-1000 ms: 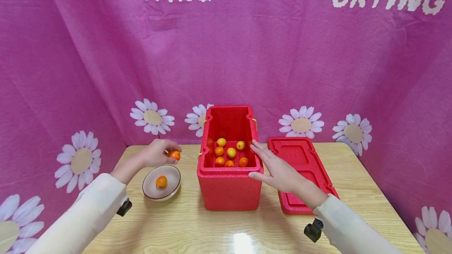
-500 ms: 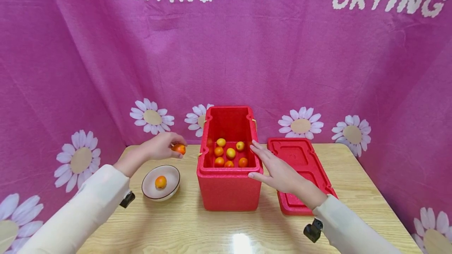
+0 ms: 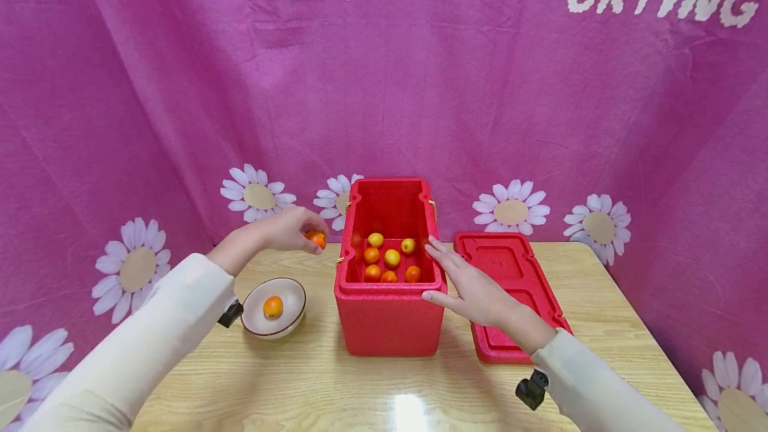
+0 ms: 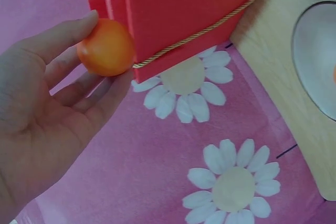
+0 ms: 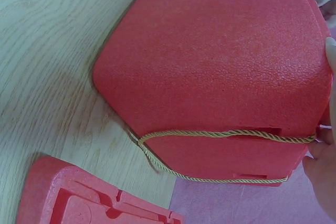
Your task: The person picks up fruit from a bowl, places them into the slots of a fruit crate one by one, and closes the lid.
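My left hand (image 3: 291, 227) pinches a round orange fruit (image 3: 316, 239) between thumb and fingers, in the air just left of the tall red box (image 3: 390, 325). In the left wrist view the smooth fruit (image 4: 106, 48) shows at the fingertips, overlapping the box's corded side. Several yellow and orange fruits (image 3: 392, 259) lie on the floor of the uncovered box. My right hand (image 3: 477, 293) rests on the box's right rim with its fingers straight. Left of the box, a white bowl (image 3: 292, 295) with a dark rim contains one orange fruit (image 3: 273, 307).
A red lid (image 3: 498, 263) with recesses lies on the wooden table (image 3: 480, 399), right of the box. Twisted gold cord (image 5: 210, 134) runs along the box's side. Behind the table hangs a purple cloth (image 3: 384, 85) with white daisies.
My left hand has risen with the orange fruit and moved rightward, from over the bowl to near the box's left rim. The right hand has stayed on the rim.
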The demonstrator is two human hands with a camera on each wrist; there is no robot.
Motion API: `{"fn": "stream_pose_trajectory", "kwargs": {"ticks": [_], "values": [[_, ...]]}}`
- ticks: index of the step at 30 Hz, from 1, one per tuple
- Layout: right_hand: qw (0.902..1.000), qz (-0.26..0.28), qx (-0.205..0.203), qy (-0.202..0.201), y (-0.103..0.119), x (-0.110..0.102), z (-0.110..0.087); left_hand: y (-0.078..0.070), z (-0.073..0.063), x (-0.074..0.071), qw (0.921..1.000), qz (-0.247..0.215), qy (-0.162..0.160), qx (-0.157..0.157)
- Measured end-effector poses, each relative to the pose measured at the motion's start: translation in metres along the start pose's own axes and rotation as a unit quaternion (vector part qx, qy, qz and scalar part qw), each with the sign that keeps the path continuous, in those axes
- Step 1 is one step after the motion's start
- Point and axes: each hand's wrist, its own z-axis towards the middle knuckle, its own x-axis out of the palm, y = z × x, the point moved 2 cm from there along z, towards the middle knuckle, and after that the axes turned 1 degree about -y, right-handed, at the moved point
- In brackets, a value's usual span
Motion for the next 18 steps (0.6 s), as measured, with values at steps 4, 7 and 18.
{"fn": "stream_pose_trajectory", "kwargs": {"ticks": [4,7,18], "values": [[1.0,0.0,0.0,0.0,0.0,0.0,0.0,-0.007,0.007,-0.006,0.9994,0.001,0.021,-0.027],[1.0,0.001,0.001,0.001,0.001,0.0,-0.001,-0.011,0.014,-0.01,0.9987,0.006,0.03,-0.041],[1.0,0.0,-0.002,-0.002,0.001,0.0,-0.001,-0.023,0.035,-0.025,0.9979,-0.01,0.026,-0.058]]}}
